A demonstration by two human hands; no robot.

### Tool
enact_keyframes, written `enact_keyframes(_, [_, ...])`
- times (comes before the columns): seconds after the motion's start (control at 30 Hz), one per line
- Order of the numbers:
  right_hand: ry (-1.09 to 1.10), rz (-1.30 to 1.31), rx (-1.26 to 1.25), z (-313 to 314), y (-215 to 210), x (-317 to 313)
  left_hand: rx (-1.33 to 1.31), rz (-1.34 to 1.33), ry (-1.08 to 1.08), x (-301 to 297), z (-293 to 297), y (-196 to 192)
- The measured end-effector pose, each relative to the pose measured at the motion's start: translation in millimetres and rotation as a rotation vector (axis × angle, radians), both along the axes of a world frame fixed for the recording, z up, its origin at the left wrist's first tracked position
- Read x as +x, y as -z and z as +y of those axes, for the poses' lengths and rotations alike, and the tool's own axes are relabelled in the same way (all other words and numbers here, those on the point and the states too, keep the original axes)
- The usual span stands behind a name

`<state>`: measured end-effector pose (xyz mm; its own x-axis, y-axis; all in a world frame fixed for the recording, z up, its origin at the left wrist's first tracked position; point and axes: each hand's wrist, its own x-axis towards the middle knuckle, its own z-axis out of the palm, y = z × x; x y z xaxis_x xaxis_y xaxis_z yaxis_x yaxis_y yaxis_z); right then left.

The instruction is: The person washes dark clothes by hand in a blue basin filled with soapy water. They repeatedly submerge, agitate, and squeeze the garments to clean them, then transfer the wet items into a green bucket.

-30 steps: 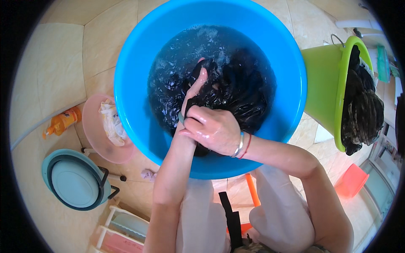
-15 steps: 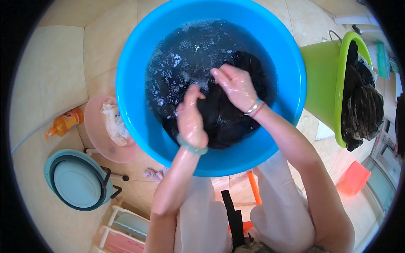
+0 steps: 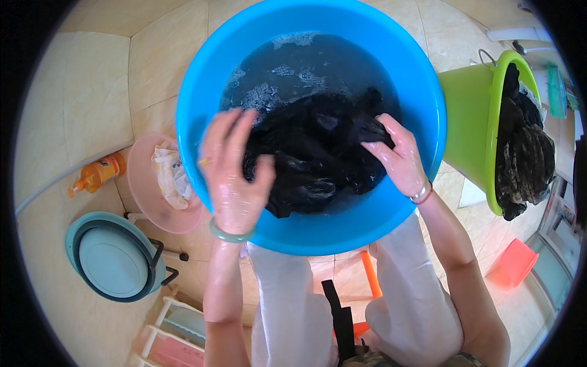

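A large blue basin (image 3: pixel 423 73) stands in front of me, part filled with dark, foamy water (image 3: pixel 330 64). Black cloth (image 3: pixel 312 140), wet and bunched up, lies in it, partly above the surface. My right hand (image 3: pixel 400 153) pinches a fold of this cloth at its right side, thumb against fingers. Raised over the basin's left side, my left hand (image 3: pixel 235 168) has its fingers spread and holds nothing. Both hands are wet. Which garment the cloth is, I cannot tell.
A green bucket (image 3: pixel 468 113) heaped with dark cloth stands close on the right, with a red tub (image 3: pixel 515 263) below it. To the left are a pink basin (image 3: pixel 143 199) with light cloth, an orange bottle (image 3: pixel 101 173), stacked grey-blue basins (image 3: pixel 113 263) and a white rack (image 3: pixel 160 318).
My hands have moved apart: the left up and leftward off the cloth, the right rightward, now gripping a fold. More of the black cloth shows above the water.
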<state>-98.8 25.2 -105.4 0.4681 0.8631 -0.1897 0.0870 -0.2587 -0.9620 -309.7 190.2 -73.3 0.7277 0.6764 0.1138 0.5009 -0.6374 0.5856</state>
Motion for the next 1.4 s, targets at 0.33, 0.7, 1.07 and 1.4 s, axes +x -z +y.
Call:
enact_keyframes(0.33, [0.197, 0.283, 0.198, -6.0, -85.5, 21.8, -0.819, -0.208, 0.04, 10.5, -26.1, 5.3])
enact_keyframes(0.7, [0.122, -0.136, -0.048, 71.0, 84.7, 56.5, -1.307, -0.899, -0.659, 50.4, 15.8, 82.1])
enact_keyframes(1.07, [-0.104, -0.788, -0.322, 89.8, 141.4, 17.2, -1.01, -0.305, -0.711, 65.4, 12.5, 167.0])
enact_keyframes(1.4, [-0.558, -0.779, 0.464, 50.7, 13.0, -89.4, -1.748, -0.861, -0.454, 51.5, -4.1, 108.7])
